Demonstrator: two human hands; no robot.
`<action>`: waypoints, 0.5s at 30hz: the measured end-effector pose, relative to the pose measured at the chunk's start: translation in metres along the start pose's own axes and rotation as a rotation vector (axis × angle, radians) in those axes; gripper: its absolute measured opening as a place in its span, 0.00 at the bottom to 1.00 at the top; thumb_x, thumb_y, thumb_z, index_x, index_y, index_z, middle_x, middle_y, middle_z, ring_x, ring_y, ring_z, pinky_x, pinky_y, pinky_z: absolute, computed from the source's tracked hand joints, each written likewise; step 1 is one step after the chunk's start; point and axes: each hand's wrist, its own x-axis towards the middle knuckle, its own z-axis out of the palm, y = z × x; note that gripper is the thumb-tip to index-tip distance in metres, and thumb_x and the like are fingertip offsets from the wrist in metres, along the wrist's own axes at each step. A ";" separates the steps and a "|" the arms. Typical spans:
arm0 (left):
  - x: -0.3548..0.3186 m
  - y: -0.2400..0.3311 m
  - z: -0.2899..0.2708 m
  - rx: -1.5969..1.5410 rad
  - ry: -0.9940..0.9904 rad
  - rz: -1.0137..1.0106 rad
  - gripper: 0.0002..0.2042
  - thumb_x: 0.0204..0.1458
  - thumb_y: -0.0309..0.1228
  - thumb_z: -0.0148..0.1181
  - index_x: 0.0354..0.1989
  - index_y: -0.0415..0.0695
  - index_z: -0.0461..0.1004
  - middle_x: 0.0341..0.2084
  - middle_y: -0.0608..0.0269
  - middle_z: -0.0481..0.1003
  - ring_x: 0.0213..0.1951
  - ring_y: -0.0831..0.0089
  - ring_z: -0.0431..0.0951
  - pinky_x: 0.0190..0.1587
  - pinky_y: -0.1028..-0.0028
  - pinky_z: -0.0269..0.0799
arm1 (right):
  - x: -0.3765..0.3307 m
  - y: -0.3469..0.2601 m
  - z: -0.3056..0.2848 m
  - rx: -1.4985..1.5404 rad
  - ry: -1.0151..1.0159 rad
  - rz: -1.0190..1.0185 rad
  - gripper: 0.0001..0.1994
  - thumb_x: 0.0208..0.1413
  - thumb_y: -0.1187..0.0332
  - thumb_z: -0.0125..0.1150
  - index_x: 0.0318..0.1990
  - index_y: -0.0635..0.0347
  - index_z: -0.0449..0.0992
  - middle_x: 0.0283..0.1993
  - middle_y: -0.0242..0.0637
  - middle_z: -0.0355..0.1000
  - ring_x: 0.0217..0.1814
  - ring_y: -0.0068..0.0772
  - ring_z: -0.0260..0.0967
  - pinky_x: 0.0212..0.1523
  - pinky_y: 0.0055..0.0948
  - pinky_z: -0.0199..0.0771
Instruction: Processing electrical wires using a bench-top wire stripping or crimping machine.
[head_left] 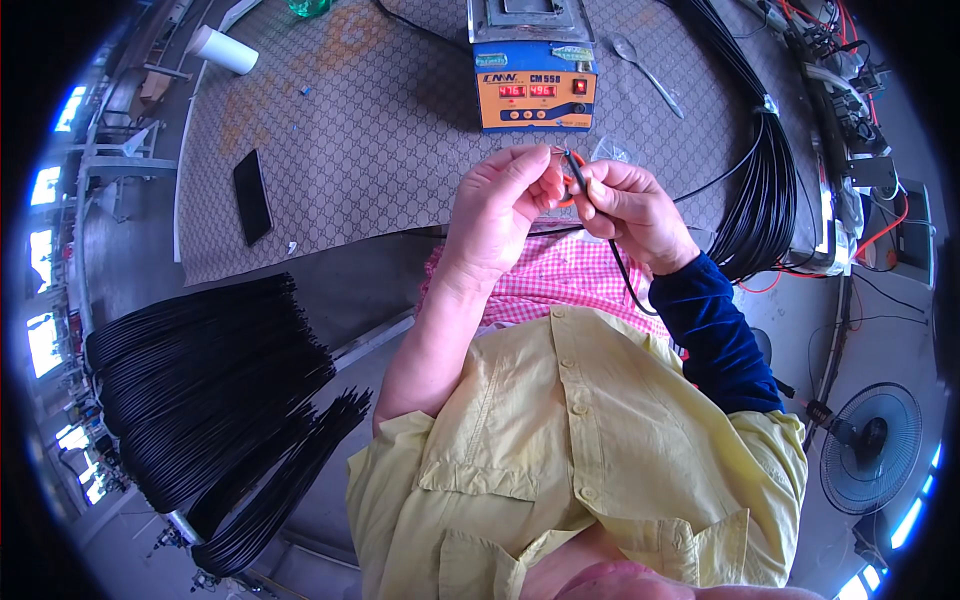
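Observation:
My left hand (500, 200) and my right hand (635, 207) meet in front of me, just short of the solder pot. Between the right thumb and fingers is a black cable (577, 172), its end pointing up and its length hanging toward my lap. The left thumb and forefinger pinch at the thin wire ends (559, 151) on the cable's tip. Something small and orange shows between the hands, partly hidden by the fingers. The solder pot (535, 100), blue with an orange front and lit red displays, stands beyond my fingertips.
A phone (253, 197) and a white cup (224, 50) lie on the patterned table (330, 150). A spoon (648, 78) rests right of the pot. One black cable bundle (765, 190) drapes over the right edge; another (215, 370) lies at lower left. A fan (870, 448) stands lower right.

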 end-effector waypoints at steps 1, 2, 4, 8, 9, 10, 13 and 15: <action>-0.001 -0.002 0.000 0.038 0.030 0.026 0.08 0.51 0.30 0.51 0.30 0.37 0.71 0.23 0.65 0.71 0.25 0.81 0.69 0.31 0.82 0.65 | 0.000 0.002 -0.001 -0.003 0.015 -0.009 0.08 0.53 0.69 0.51 0.36 0.64 0.71 0.26 0.29 0.67 0.22 0.15 0.56 0.21 0.12 0.54; -0.002 -0.003 0.000 0.077 0.059 0.053 0.08 0.51 0.29 0.51 0.31 0.37 0.71 0.23 0.65 0.72 0.25 0.81 0.69 0.31 0.82 0.66 | 0.001 0.003 -0.001 -0.006 0.029 -0.018 0.08 0.53 0.70 0.51 0.36 0.64 0.71 0.27 0.29 0.67 0.22 0.15 0.56 0.21 0.12 0.54; -0.004 -0.003 0.002 0.057 0.070 0.057 0.07 0.50 0.29 0.52 0.32 0.37 0.71 0.24 0.65 0.72 0.25 0.81 0.70 0.31 0.82 0.66 | 0.002 0.002 0.003 -0.017 0.060 -0.036 0.07 0.53 0.70 0.52 0.36 0.64 0.71 0.27 0.29 0.67 0.22 0.15 0.56 0.21 0.12 0.54; -0.006 -0.002 0.004 0.054 0.072 0.060 0.07 0.49 0.28 0.53 0.33 0.37 0.71 0.25 0.63 0.72 0.26 0.81 0.70 0.32 0.82 0.67 | 0.003 0.004 0.002 -0.047 0.100 -0.055 0.07 0.52 0.70 0.53 0.37 0.63 0.71 0.26 0.29 0.67 0.22 0.15 0.56 0.22 0.12 0.54; -0.006 -0.002 0.004 0.056 0.081 0.061 0.07 0.49 0.28 0.53 0.33 0.37 0.72 0.25 0.63 0.72 0.26 0.81 0.71 0.32 0.82 0.68 | 0.003 0.005 0.002 -0.060 0.101 -0.058 0.07 0.52 0.70 0.53 0.37 0.63 0.71 0.26 0.28 0.66 0.22 0.14 0.56 0.22 0.12 0.54; -0.006 -0.002 0.004 0.057 0.090 0.062 0.07 0.49 0.28 0.53 0.33 0.37 0.72 0.25 0.63 0.72 0.26 0.81 0.71 0.32 0.82 0.68 | 0.003 0.005 0.001 -0.073 0.102 -0.061 0.07 0.52 0.70 0.53 0.37 0.63 0.71 0.26 0.28 0.66 0.22 0.14 0.56 0.22 0.12 0.54; -0.006 -0.001 0.004 0.056 0.101 0.062 0.07 0.49 0.27 0.53 0.33 0.37 0.72 0.24 0.62 0.73 0.26 0.80 0.71 0.33 0.81 0.68 | 0.003 0.005 0.002 -0.106 0.116 -0.069 0.07 0.52 0.70 0.53 0.36 0.63 0.72 0.25 0.27 0.65 0.21 0.13 0.55 0.21 0.11 0.53; -0.007 0.000 0.003 0.055 0.106 0.059 0.06 0.48 0.26 0.53 0.33 0.37 0.72 0.24 0.62 0.73 0.26 0.80 0.71 0.33 0.81 0.68 | 0.003 0.006 0.002 -0.135 0.137 -0.080 0.07 0.52 0.71 0.53 0.36 0.63 0.72 0.24 0.26 0.64 0.21 0.13 0.54 0.20 0.11 0.52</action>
